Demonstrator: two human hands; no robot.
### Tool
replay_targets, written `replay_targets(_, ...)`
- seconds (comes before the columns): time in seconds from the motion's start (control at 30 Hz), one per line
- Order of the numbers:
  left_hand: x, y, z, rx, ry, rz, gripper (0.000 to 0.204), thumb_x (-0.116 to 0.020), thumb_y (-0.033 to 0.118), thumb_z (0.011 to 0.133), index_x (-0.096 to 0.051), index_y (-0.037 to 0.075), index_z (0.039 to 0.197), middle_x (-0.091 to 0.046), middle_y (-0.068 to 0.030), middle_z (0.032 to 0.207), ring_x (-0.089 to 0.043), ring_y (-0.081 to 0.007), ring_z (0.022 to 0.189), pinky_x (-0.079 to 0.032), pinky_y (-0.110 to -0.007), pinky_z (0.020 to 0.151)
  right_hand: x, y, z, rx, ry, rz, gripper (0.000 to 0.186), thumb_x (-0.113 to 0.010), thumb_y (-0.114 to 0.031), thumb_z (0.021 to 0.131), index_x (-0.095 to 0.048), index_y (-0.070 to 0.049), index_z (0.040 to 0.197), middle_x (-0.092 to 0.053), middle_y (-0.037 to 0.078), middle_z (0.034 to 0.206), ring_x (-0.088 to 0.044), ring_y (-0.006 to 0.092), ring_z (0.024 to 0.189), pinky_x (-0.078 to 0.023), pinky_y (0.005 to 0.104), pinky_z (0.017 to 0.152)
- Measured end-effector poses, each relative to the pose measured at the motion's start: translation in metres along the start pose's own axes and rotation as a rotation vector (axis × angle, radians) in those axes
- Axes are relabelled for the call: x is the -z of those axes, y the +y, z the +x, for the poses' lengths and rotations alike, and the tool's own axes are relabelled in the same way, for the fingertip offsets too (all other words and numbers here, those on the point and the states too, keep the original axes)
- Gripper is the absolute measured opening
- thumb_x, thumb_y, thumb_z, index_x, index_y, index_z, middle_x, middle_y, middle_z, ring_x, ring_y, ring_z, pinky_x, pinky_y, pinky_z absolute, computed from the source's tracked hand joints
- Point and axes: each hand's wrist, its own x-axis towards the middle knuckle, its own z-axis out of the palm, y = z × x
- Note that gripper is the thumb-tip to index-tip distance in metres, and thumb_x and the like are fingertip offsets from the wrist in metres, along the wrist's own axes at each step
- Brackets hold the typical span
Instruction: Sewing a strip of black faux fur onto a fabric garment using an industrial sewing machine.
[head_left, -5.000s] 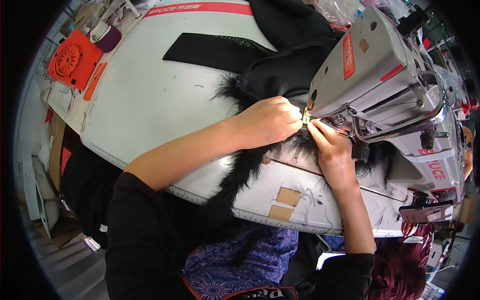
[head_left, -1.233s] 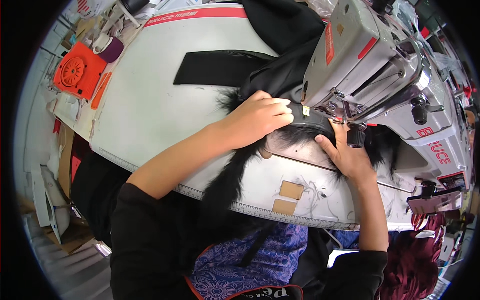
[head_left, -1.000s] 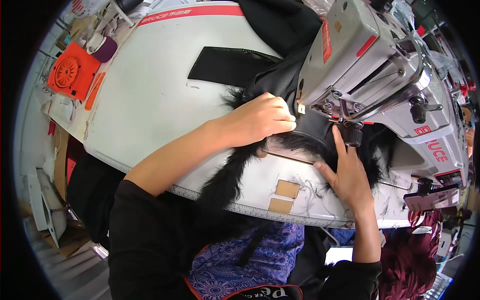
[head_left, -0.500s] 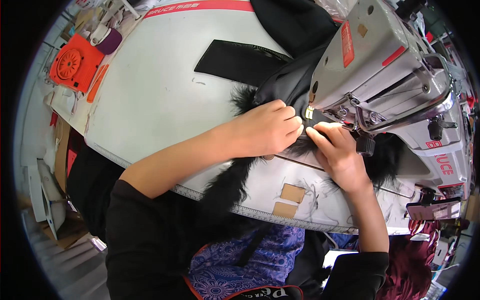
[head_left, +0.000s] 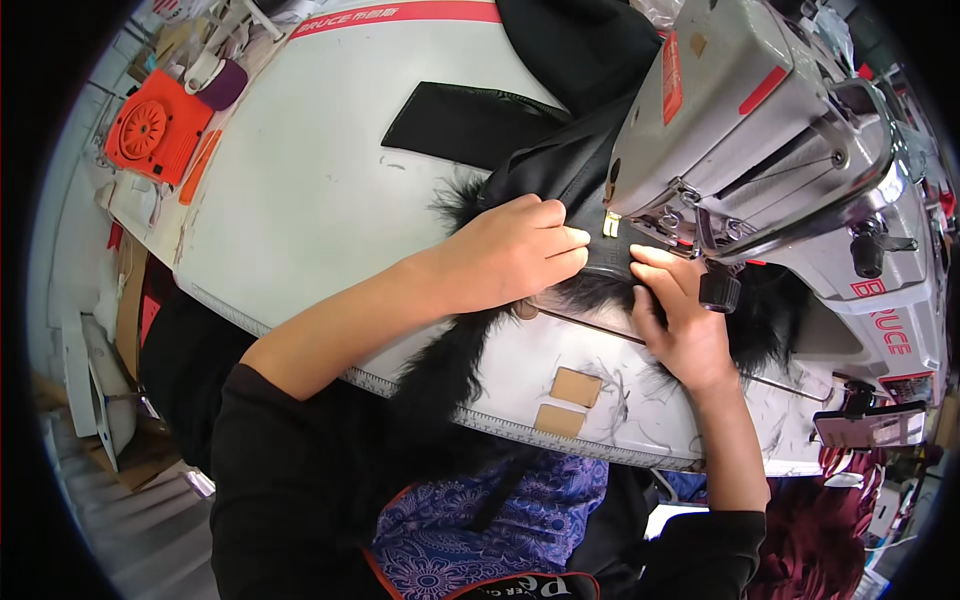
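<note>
White bench (head_left: 300, 190) carries black fabric (head_left: 555, 170) with fur trim (head_left: 447, 365), lying partly under the sewing machine (head_left: 725, 115). Left hand (head_left: 515, 256): grip pinches the fabric. Right hand (head_left: 688, 320): grip spread, resting on fabric near the presser foot (head_left: 611, 225).

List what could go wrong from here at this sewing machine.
Fingers: the left hand and right hand lie close on either side of the presser foot, so a slip might bring a fingertip under it.

Fur: the black fur trim lies near the foot too, so stray hairs could get caught in a seam.

Drag: that trim hangs over the table's front edge and might tug the black fabric askew.
</note>
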Motion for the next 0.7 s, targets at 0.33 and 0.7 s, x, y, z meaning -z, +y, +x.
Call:
replay_targets(0.33, -0.001, 0.001, 0.001, 0.011, -0.045, 0.019, 0.025, -0.058, 0.01, 0.072, -0.061, 0.003, 0.096, -0.059, -0.0052, 0.106, -0.053, -0.0172, 0.088, -0.042, -0.028, 0.078, -0.006, 0.013, -0.011, -0.4, 0.091, 0.281, 0.026, -0.045, 0.01, 0.079, -0.057, 0.001, 0.1, -0.063, 0.012, 0.097, -0.06, 0.0149, 0.088, -0.047, 0.0293, 0.078)
replay_targets(0.7, -0.006, -0.001, -0.001, -0.011, 0.035, 0.09, 0.017, -0.058, 0.012, 0.071, -0.058, 0.006, 0.087, -0.058, -0.0007, 0.093, -0.051, -0.0143, 0.082, -0.04, -0.027, 0.074, -0.004, -0.007, 0.006, 0.07, -0.111, -0.119, 0.04, -0.066, -0.008, 0.076, -0.058, -0.009, 0.116, -0.055, 0.005, 0.114, -0.053, 0.0247, 0.098, -0.042, 0.034, 0.087)
